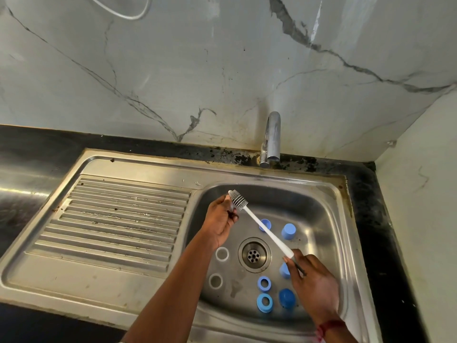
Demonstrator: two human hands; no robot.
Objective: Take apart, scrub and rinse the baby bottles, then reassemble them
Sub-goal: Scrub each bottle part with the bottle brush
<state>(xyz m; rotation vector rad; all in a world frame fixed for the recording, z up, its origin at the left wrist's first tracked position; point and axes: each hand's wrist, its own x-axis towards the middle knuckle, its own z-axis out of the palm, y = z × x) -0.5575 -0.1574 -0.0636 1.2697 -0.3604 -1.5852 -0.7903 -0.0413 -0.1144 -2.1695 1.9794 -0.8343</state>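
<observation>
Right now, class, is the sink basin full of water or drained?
Drained. The sink basin shows bare steel, the drain strainer sits unplugged with open holes, and the blue cap rests on the bottom.

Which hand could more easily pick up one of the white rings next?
Probably the left hand: it is on the same side of the drain as the white rings, though it pinches a small piece. The right hand grips the brush.

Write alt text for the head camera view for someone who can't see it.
Over a steel sink, the right hand holds a white bottle brush by its handle while the left hand holds a small part against its bristles. Blue caps and rings lie around the drain.
</observation>
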